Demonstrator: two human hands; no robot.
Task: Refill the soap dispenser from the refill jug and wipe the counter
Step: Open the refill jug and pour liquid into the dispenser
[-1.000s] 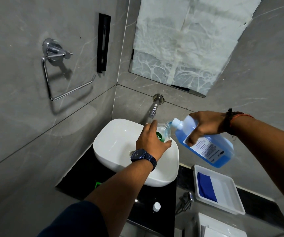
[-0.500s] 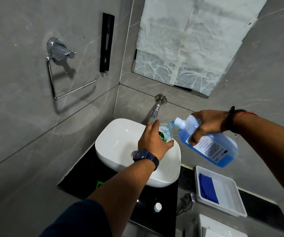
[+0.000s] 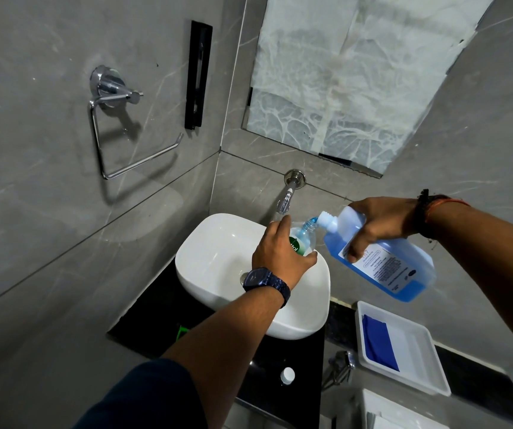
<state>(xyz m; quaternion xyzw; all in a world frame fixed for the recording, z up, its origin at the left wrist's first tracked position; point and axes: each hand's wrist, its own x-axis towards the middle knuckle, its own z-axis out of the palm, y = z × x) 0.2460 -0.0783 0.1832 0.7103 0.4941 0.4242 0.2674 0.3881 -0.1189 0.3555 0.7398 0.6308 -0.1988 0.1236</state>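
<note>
We pour blue soap over the white basin [image 3: 218,264].

Our right hand [image 3: 379,224] grips the tilted refill jug [image 3: 382,258], fingers wrapped around it, its spout at the mouth of the soap dispenser bottle [image 3: 303,236], which our left hand [image 3: 280,252] clasps above the basin; a white cap [image 3: 287,374] lies on the black worktop [image 3: 156,317].

Black stone counter [image 3: 156,323], glossy, set into the corner of grey tiled walls. Directly on it: white vessel basin [image 3: 218,258] toward the back; small white cap [image 3: 287,375] near the front edge; green item [image 3: 182,331], mostly hidden by a forearm. Farther right, white tray [image 3: 416,360] holding folded blue cloth [image 3: 379,342].
</note>
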